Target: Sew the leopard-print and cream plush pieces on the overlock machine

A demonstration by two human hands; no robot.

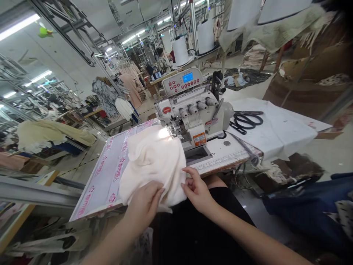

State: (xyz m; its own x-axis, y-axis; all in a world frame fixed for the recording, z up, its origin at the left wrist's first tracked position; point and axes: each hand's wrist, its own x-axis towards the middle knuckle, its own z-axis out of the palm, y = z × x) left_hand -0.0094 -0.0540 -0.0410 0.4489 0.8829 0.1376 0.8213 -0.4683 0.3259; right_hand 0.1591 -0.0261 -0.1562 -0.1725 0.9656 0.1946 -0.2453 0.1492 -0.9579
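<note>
Head view: at a garment factory workstation, a person's left hand (pixel 143 204) and right hand (pixel 197 191) work a bunched cream knit cloth (pixel 153 165) on a sewing table (pixel 220 163). The left hand lies curled over the near part of the cloth, fingers gathering the folds. The right hand pinches the cloth's right edge between thumb and fingers, its grip narrow. The cloth sits near the table's front edge and runs up to the presser foot (pixel 173 129) of a white overlock sewing machine (pixel 194 117), where it passes under the needle area.

The machine stands mid-table, with a lit blue display on its control panel (pixel 182 81) and an orange label (pixel 199 139) on its front. A white sheet printed with pink lettering (pixel 103 173) covers the table's left side, under the cloth's left part. A ruler strip (pixel 220 163) runs along the front edge to the right of the right hand. Black-handled scissors (pixel 246 120) lie on a white paper sheet (pixel 271 129) at the table's right end, well apart from both hands.

Behind the machine stand two large white thread cones (pixel 193 42). Garments hang on racks (pixel 110 95) beyond the table's far left corner, and dark blue cloth (pixel 309 198) lies to the lower right.
</note>
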